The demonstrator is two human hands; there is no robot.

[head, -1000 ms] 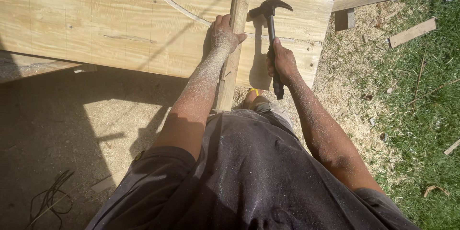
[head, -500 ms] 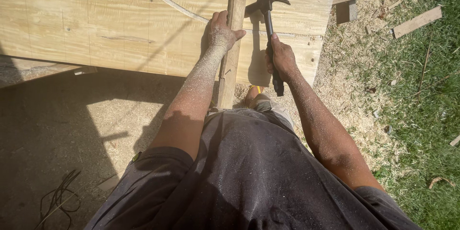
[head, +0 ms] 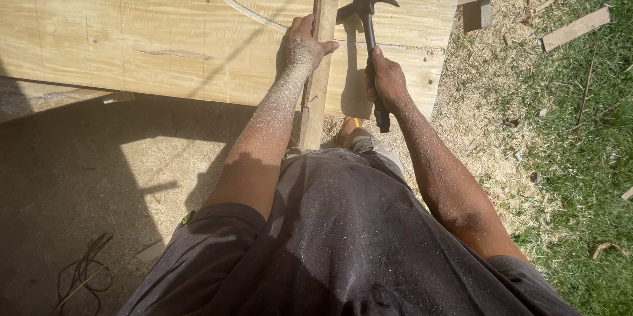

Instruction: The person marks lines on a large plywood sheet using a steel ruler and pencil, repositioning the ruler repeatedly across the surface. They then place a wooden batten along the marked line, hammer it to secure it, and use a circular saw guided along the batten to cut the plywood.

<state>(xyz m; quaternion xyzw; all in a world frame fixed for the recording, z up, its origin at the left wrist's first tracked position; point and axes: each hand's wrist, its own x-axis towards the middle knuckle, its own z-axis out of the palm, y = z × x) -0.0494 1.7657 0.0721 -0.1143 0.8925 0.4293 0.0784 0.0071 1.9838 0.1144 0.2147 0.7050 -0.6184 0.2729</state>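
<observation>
1. Gripping the narrow wooden strip (head: 322, 59) at upper centre, my left hand (head: 304, 44) wraps shut around it, pressing it against the plywood panel (head: 165, 32).
2. My right hand (head: 388, 82) is closed on the claw hammer (head: 368, 26), head raised just right of the strip.
3. I judge it best to hold the strip steady and keep my left fingers away from the strike.
4. Sawdust and grass (head: 580, 158) lie at right.

Hard midday sun, sharp focus throughout

Bright glare on the plywood sheet (head: 165, 32); a deep shadow covers the ground (head: 79, 177) at near left; the hammer (head: 369, 39) casts a crisp shadow; slight wide-angle bending at edges.
</observation>
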